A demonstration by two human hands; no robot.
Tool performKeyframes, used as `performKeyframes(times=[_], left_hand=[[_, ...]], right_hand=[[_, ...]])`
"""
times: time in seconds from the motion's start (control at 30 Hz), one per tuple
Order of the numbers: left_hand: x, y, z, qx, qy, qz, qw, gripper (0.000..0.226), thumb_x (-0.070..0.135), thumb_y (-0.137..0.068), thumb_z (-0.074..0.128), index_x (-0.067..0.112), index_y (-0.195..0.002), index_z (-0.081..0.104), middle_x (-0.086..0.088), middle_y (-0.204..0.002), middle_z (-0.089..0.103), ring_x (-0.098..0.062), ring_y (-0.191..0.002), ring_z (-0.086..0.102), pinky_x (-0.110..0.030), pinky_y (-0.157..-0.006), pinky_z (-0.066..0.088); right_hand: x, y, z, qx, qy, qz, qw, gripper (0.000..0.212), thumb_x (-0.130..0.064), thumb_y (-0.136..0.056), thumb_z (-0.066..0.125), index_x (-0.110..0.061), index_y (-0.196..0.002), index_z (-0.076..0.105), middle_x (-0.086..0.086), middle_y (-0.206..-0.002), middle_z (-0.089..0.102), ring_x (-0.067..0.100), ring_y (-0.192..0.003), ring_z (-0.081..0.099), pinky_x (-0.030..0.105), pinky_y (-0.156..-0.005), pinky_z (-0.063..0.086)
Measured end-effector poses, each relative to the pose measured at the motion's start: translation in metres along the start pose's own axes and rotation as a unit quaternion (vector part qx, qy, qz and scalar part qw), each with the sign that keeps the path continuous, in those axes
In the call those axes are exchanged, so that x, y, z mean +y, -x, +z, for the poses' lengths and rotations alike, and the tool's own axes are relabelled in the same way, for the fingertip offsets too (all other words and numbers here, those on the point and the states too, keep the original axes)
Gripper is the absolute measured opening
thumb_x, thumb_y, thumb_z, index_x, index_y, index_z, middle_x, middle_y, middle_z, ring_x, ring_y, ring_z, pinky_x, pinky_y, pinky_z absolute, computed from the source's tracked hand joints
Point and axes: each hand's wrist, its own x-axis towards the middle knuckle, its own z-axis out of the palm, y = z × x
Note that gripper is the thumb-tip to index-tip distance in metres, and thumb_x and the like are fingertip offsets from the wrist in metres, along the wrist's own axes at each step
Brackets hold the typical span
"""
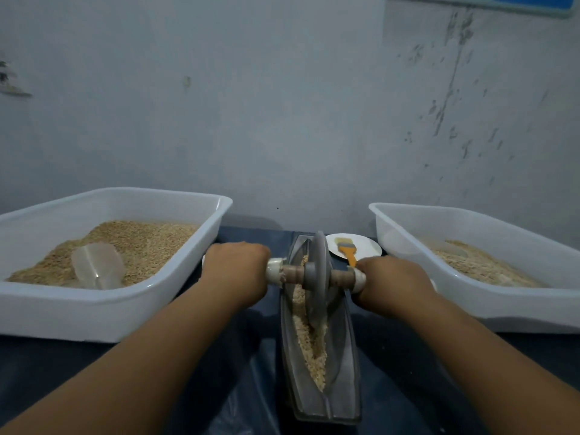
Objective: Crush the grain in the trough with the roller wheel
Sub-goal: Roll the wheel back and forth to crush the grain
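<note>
A person's left hand [236, 271] and right hand [392, 285] grip the two ends of the wooden axle [293, 273] of a grey disc-shaped roller wheel [318, 277], fingers curled round white-wrapped handle ends on either side; the wheel stands upright on its edge in a long, narrow, boat-shaped grey metal trough [343, 356] set lengthwise on a dark blue plastic-covered table [251, 356]; pale, coarse grain [309, 340] lies along the trough's groove, heaped beside and in front of the wheel; to the left, a large white plastic tub [103, 306] holds a mound of tan grain with a clear plastic scoop [97, 265] resting in it; to the right, a second white plastic tub [489, 309] holds a shallower layer of similar grain; behind the trough, a small white round plate [370, 248] carries an orange-handled brush [346, 249], its handle partly hidden by the right hand; a stained pale grey wall [282, 105] rises behind the table.
</note>
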Motion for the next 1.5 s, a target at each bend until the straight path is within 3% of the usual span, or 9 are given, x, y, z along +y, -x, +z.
performKeyframes(times=[0.13, 0.4, 0.6, 0.8, 0.9, 1.03, 1.23, 1.37, 1.5], left_hand=[[-0.002, -0.016, 0.004, -0.013, 0.002, -0.002, 1.000, 0.015, 0.029, -0.077, 0.066, 0.031, -0.081, 0.052, 0.008, -0.072, 0.051, -0.017, -0.073, 0.056, -0.032, -0.069, 0.045], [-0.012, 0.009, -0.001, -0.088, 0.005, 0.033, 0.996, 0.020, 0.029, -0.071, 0.071, 0.032, -0.075, 0.052, 0.008, -0.073, 0.059, -0.008, -0.068, 0.057, -0.027, -0.062, 0.044], [-0.002, -0.006, 0.000, -0.020, -0.012, 0.019, 1.000, 0.013, 0.025, -0.075, 0.066, 0.029, -0.078, 0.053, 0.007, -0.070, 0.054, -0.012, -0.064, 0.052, -0.029, -0.063, 0.043], [-0.003, -0.014, -0.002, -0.046, -0.021, 0.054, 0.997, 0.017, 0.030, -0.072, 0.071, 0.031, -0.078, 0.055, 0.008, -0.071, 0.057, -0.011, -0.066, 0.056, -0.027, -0.061, 0.044], [-0.006, -0.015, 0.001, -0.052, -0.007, 0.045, 0.998, 0.017, 0.030, -0.073, 0.071, 0.032, -0.078, 0.055, 0.008, -0.071, 0.058, -0.008, -0.065, 0.054, -0.027, -0.060, 0.042], [-0.006, -0.022, 0.013, 0.016, -0.004, 0.024, 1.000, 0.011, 0.027, -0.078, 0.064, 0.029, -0.081, 0.054, 0.008, -0.069, 0.052, -0.014, -0.068, 0.053, -0.030, -0.065, 0.042], [-0.001, -0.047, 0.018, 0.090, -0.015, 0.006, 0.996, 0.015, 0.026, -0.081, 0.061, 0.030, -0.079, 0.046, 0.006, -0.077, 0.052, -0.021, -0.079, 0.059, -0.030, -0.068, 0.035], [0.001, -0.052, 0.021, 0.119, -0.018, 0.009, 0.993, 0.010, 0.025, -0.080, 0.061, 0.029, -0.079, 0.052, 0.007, -0.073, 0.051, -0.021, -0.077, 0.059, -0.029, -0.067, 0.035], [-0.001, -0.053, 0.013, 0.053, -0.008, 0.020, 0.998, 0.013, 0.025, -0.076, 0.066, 0.030, -0.080, 0.054, 0.007, -0.070, 0.052, -0.018, -0.071, 0.053, -0.029, -0.066, 0.038]], right_hand=[[-0.002, -0.015, -0.002, 0.021, 0.010, -0.013, 1.000, 0.020, -0.047, -0.077, 0.062, -0.035, -0.086, 0.049, -0.010, -0.079, 0.047, 0.019, -0.076, 0.048, 0.028, -0.066, 0.036], [0.007, 0.004, -0.008, -0.080, 0.000, -0.057, 0.995, 0.021, -0.046, -0.061, 0.068, -0.032, -0.069, 0.054, -0.009, -0.066, 0.061, 0.009, -0.060, 0.058, 0.023, -0.049, 0.037], [-0.003, -0.005, 0.004, 0.015, 0.007, -0.002, 1.000, 0.020, -0.039, -0.074, 0.061, -0.030, -0.067, 0.045, -0.011, -0.068, 0.049, 0.013, -0.063, 0.047, 0.026, -0.054, 0.032], [0.010, -0.001, 0.008, -0.061, -0.034, -0.011, 0.997, 0.016, -0.042, -0.065, 0.064, -0.031, -0.069, 0.052, -0.009, -0.072, 0.061, 0.013, -0.068, 0.059, 0.029, -0.061, 0.049], [0.009, -0.010, 0.008, -0.037, -0.027, -0.013, 0.999, 0.017, -0.042, -0.067, 0.065, -0.031, -0.068, 0.052, -0.010, -0.069, 0.058, 0.010, -0.064, 0.055, 0.025, -0.054, 0.043], [0.005, -0.025, 0.010, 0.029, 0.002, -0.016, 0.999, 0.024, -0.046, -0.071, 0.064, -0.034, -0.066, 0.044, -0.015, -0.066, 0.044, 0.009, -0.061, 0.041, 0.023, -0.049, 0.026], [0.007, -0.051, 0.010, 0.048, -0.042, 0.002, 0.998, 0.014, -0.032, -0.069, 0.060, -0.031, -0.081, 0.053, -0.012, -0.064, 0.051, 0.009, -0.057, 0.047, 0.024, -0.049, 0.028], [0.010, -0.056, 0.018, 0.055, -0.036, 0.005, 0.998, 0.012, -0.037, -0.072, 0.061, -0.030, -0.073, 0.052, -0.012, -0.067, 0.051, 0.014, -0.063, 0.051, 0.024, -0.050, 0.028], [0.014, -0.058, 0.006, -0.089, -0.112, 0.001, 0.990, 0.018, -0.034, -0.070, 0.074, -0.026, -0.075, 0.058, -0.007, -0.069, 0.063, 0.013, -0.063, 0.060, 0.026, -0.057, 0.046]])
